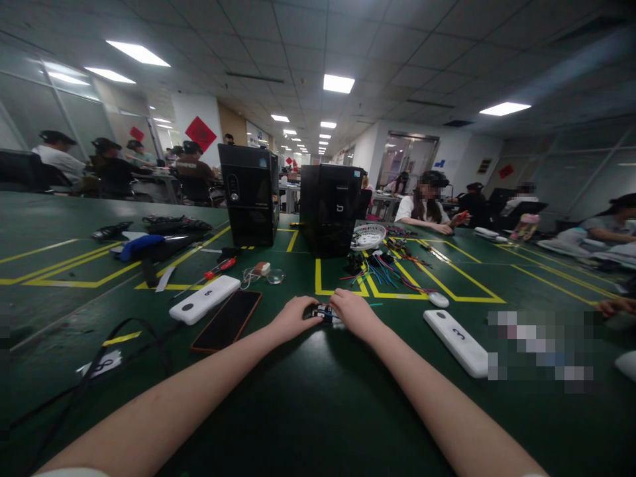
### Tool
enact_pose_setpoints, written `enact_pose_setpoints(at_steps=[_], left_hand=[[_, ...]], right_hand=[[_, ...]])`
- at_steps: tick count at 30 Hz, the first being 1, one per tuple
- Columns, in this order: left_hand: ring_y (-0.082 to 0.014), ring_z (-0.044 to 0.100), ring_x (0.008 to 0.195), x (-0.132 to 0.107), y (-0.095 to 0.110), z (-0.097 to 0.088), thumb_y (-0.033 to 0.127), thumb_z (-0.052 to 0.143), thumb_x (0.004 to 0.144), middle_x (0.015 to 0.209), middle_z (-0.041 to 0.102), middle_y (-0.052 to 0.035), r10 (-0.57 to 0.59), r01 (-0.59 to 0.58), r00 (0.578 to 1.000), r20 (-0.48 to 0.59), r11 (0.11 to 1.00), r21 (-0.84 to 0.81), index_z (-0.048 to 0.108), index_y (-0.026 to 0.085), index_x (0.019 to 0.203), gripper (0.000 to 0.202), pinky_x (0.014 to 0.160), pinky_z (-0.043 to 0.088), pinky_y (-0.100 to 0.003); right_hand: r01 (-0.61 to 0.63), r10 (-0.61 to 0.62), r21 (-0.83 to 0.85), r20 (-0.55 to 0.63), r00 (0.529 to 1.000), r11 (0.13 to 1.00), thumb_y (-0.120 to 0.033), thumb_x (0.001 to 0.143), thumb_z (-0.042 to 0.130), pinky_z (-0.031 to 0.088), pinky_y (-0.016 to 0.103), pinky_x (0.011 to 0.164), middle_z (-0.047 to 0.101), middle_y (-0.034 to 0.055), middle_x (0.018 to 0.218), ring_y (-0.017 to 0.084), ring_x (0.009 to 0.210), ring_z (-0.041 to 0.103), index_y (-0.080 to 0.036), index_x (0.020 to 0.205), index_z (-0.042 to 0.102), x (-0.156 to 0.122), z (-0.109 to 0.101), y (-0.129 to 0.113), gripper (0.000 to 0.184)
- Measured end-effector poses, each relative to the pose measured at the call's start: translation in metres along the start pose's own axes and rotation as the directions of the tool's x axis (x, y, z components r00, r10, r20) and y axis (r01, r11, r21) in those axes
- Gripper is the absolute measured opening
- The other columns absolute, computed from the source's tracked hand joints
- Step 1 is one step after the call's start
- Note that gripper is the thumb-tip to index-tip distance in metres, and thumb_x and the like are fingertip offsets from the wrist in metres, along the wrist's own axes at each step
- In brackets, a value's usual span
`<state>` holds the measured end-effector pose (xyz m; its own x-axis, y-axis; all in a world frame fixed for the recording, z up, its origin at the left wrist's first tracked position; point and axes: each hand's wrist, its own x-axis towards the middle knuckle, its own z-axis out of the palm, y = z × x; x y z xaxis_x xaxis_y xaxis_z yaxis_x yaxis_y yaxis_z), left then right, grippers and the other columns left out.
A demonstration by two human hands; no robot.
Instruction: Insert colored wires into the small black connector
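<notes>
Between my hands, on or just above the green table [318, 411], is a small black part [324, 313] with pale patches on it. Its exact kind is too small to make out. My left hand [293, 319] has thumb and fingers closed on the part's left end. From the other side my right hand [355, 314] grips it, the fingers bent over its top and right end. The fingers cover much of it. A dark phone [227, 322] with an orange-brown edge lies left of my left hand.
Two black computer cases [252, 199] stand ahead. White power banks [206, 299] lie on both sides. At left are a red screwdriver [219, 267], glasses [275, 276] and a black cable [89, 377]. Coloured wires [382, 275] and a white basket [368, 236] sit beyond. A co-worker [422, 205] sits at right.
</notes>
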<state>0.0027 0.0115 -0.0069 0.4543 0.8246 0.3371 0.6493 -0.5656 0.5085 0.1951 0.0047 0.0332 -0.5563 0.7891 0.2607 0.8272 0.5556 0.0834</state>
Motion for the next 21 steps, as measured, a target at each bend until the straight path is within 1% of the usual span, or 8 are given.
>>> enact_pose_setpoints(at_steps=[9, 16, 21], left_hand=[[-0.0235, 0.055, 0.096, -0.0003, 0.0001, 0.0015, 0.038, 0.061, 0.076, 0.103, 0.062, -0.0064, -0.007, 0.007, 1.000, -0.002, 1.000, 0.003, 0.058, 0.018, 0.105, 0.036, 0.086, 0.043, -0.036], [-0.0238, 0.055, 0.096, -0.0004, 0.0000, 0.0001, 0.038, 0.060, 0.076, 0.103, 0.062, -0.0068, -0.010, 0.010, 1.000, 0.003, 1.000, 0.006, 0.058, 0.018, 0.104, 0.035, 0.086, 0.042, -0.036], [-0.0234, 0.055, 0.098, -0.0003, 0.0019, -0.0013, 0.038, 0.060, 0.076, 0.104, 0.062, -0.0066, -0.012, 0.012, 1.000, 0.010, 1.000, 0.000, 0.057, 0.018, 0.105, 0.035, 0.088, 0.042, -0.036]], right_hand=[[-0.031, 0.029, 0.041, 0.042, 0.999, 0.999, -0.027, 0.092, 0.036, 0.038, 0.024, 0.071, 0.054, 0.0066, 0.091, 0.015, 0.086, 0.053, -0.017, 0.092, 0.059, 0.0002, -0.0015, -0.0007, 0.025], [-0.011, 0.011, 0.045, 0.018, 1.000, 0.999, -0.027, 0.091, 0.038, 0.038, 0.024, 0.070, 0.054, 0.0057, 0.090, 0.015, 0.085, 0.052, -0.017, 0.090, 0.059, 0.0008, -0.0007, -0.0002, 0.024], [-0.020, 0.019, 0.048, 0.028, 0.999, 0.999, -0.027, 0.092, 0.037, 0.038, 0.024, 0.072, 0.054, 0.0059, 0.090, 0.014, 0.086, 0.052, -0.016, 0.090, 0.059, 0.0007, -0.0022, -0.0009, 0.025]])
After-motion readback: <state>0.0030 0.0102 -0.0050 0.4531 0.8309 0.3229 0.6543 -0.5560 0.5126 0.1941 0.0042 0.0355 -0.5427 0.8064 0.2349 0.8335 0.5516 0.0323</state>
